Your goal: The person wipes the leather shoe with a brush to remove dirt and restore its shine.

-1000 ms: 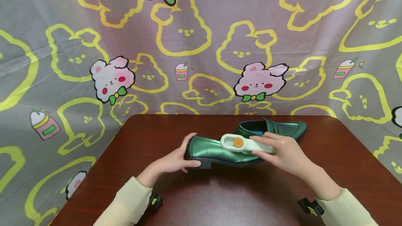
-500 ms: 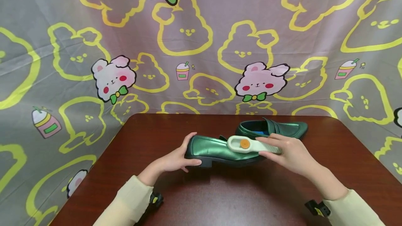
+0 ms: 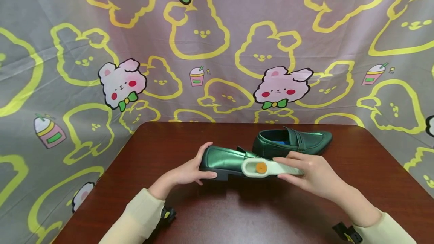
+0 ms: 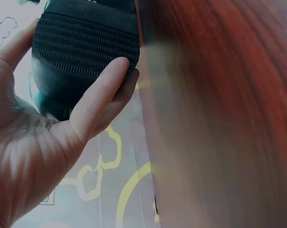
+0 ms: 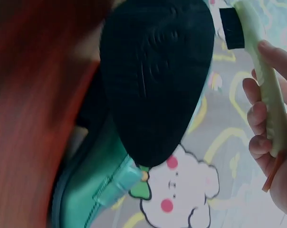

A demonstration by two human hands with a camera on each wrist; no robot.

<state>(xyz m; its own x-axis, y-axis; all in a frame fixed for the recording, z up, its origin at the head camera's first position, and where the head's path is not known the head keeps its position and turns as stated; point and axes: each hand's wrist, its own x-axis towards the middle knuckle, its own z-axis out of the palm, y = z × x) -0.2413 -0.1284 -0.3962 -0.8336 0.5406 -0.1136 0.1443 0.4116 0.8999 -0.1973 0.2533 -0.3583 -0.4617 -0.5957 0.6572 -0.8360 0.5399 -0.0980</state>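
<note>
The left hand (image 3: pixel 190 170) grips the heel end of a metallic green loafer (image 3: pixel 223 158), lifted off the table with its toe to the right. In the left wrist view, the thumb of that hand (image 4: pixel 53 133) lies on the ridged black heel (image 4: pixel 81 45). A pale green brush handle with an orange button (image 3: pixel 261 167) is held by the right hand (image 3: pixel 312 170), in front of the loafer's side. The right wrist view shows dark bristles (image 5: pixel 233 28) on the handle (image 5: pixel 269 95), beside the shoe's black sole (image 5: pixel 155 76).
A second green loafer (image 3: pixel 310 142) with a blue patch inside stands on the dark red-brown table (image 3: pixel 169 134), behind the right hand. A patterned cloth (image 3: pixel 217 40) hangs behind the table and down its sides.
The right hand and brush first moved slightly right, then down along the loafer's side toward the sole edge. More of the second loafer is uncovered. The left hand keeps its grip nearly unmoved.
</note>
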